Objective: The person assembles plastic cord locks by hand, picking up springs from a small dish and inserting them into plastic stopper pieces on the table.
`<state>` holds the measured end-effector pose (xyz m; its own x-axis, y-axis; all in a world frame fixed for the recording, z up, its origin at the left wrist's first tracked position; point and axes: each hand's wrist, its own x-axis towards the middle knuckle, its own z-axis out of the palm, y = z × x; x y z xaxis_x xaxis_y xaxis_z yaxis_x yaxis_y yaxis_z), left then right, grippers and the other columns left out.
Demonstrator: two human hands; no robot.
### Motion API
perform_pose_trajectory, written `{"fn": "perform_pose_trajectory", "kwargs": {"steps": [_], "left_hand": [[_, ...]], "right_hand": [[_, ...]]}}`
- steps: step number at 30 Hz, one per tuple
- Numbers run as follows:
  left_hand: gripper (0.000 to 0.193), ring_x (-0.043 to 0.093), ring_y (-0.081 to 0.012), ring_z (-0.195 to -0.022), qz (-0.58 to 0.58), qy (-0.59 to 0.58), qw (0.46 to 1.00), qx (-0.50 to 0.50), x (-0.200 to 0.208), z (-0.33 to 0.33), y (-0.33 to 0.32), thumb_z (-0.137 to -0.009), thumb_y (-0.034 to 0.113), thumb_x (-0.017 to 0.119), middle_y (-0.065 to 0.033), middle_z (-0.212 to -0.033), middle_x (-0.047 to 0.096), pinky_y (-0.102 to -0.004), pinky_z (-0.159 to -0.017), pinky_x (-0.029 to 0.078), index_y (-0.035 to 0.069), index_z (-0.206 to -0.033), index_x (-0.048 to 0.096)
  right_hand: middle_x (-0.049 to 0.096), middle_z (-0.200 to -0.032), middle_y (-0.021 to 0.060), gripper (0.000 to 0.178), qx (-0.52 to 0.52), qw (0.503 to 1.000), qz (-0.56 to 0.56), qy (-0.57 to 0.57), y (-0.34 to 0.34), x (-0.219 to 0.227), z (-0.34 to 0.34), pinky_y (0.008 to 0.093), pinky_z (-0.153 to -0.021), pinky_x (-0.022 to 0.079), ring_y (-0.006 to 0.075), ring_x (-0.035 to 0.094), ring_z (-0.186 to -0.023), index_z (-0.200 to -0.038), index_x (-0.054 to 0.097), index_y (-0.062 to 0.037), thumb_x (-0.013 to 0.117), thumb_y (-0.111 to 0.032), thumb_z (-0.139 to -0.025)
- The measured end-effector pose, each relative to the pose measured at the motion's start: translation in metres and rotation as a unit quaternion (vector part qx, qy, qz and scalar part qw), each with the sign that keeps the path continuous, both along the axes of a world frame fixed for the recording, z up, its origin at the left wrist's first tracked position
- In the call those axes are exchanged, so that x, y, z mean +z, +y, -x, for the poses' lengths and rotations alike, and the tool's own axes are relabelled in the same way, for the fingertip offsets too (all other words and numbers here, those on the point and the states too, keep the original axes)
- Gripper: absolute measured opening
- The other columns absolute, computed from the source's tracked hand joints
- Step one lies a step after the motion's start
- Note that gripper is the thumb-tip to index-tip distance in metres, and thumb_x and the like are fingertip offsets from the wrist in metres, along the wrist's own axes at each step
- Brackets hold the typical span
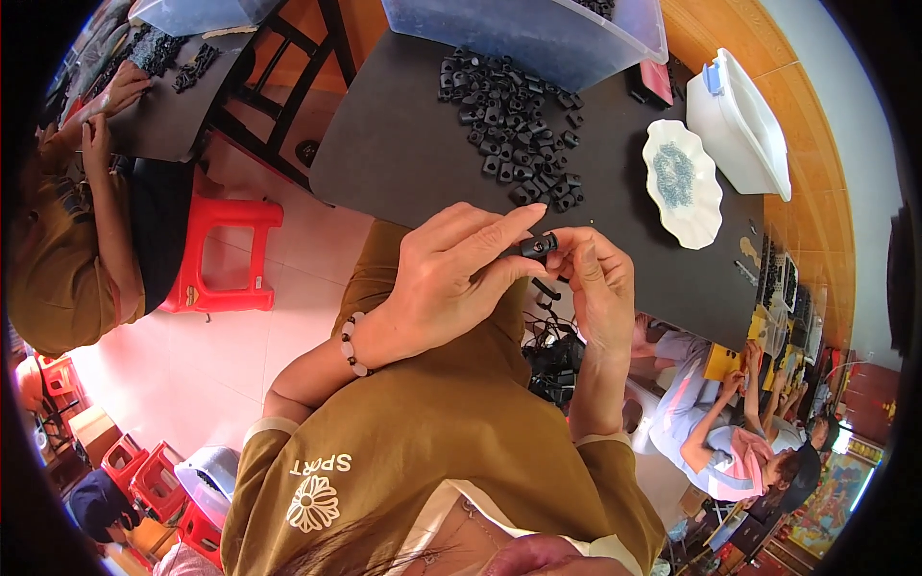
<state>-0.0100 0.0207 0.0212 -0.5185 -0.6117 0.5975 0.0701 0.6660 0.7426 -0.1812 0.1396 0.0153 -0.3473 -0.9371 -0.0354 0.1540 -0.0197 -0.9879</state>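
Above my lap, at the table's near edge, both hands meet at a small black plastic cord lock (539, 246) with a round hole in its side. My left hand (449, 274) pinches one end between thumb and fingers. The fingertips of my right hand (597, 278) close on its other end. Beyond my hands, a loose pile of similar black cord lock pieces (519, 134) lies on the dark table (394, 125). To the right of the pile, a white scalloped dish (706, 219) holds many small silvery pieces that look like springs.
A clear bluish bin (519, 48) stands behind the pile, and a white tub (735, 130) at the far right. Left of me a co-worker (77, 250) sits by a red stool (230, 245) at another table. More people (711, 432) work at the right. Black strips (552, 360) hang below my hands.
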Motion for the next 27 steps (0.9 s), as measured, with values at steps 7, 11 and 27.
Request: {"fn": "perform_pose_trajectory", "kwargs": {"steps": [7, 11, 27], "left_hand": [[0.055, 0.06, -0.0223, -0.072, 0.022, 0.004, 1.0, -0.01, -0.01, 0.007, -0.001, -0.072, 0.008, 0.086, -0.0062, -0.084, 0.068, -0.0324, -0.064, 0.051, 0.006, -0.125, 0.071], [0.054, 0.061, -0.0224, -0.073, 0.028, 0.012, 0.999, -0.029, -0.014, 0.013, 0.0, -0.072, 0.007, 0.086, -0.006, -0.086, 0.068, -0.0323, -0.065, 0.051, 0.006, -0.124, 0.072], [0.01, 0.058, -0.0178, -0.06, -0.112, -0.047, 0.991, -0.06, -0.036, 0.024, -0.008, -0.089, 0.003, 0.075, -0.0089, -0.073, 0.067, -0.0293, -0.056, 0.048, 0.001, -0.098, 0.077]], "right_hand": [[0.069, -0.096, 0.003, 0.034, -0.019, 0.999, -0.002, 0.029, -0.001, 0.002, 0.004, 0.0236, -0.078, 0.047, 0.0078, 0.057, -0.084, -0.109, 0.071, 0.003, 0.06, -0.029, -0.105], [0.07, -0.097, 0.0028, 0.023, -0.043, 0.999, 0.001, 0.03, -0.006, 0.012, -0.006, 0.023, -0.08, 0.048, 0.0069, 0.059, -0.087, -0.108, 0.07, 0.0033, 0.064, -0.019, -0.103], [0.075, -0.086, 0.0057, 0.026, -0.374, 0.746, -0.038, 0.55, -0.026, 0.095, 0.208, 0.0291, -0.074, 0.051, 0.0113, 0.065, -0.077, -0.101, 0.076, -0.0013, 0.07, -0.026, -0.097]]}}
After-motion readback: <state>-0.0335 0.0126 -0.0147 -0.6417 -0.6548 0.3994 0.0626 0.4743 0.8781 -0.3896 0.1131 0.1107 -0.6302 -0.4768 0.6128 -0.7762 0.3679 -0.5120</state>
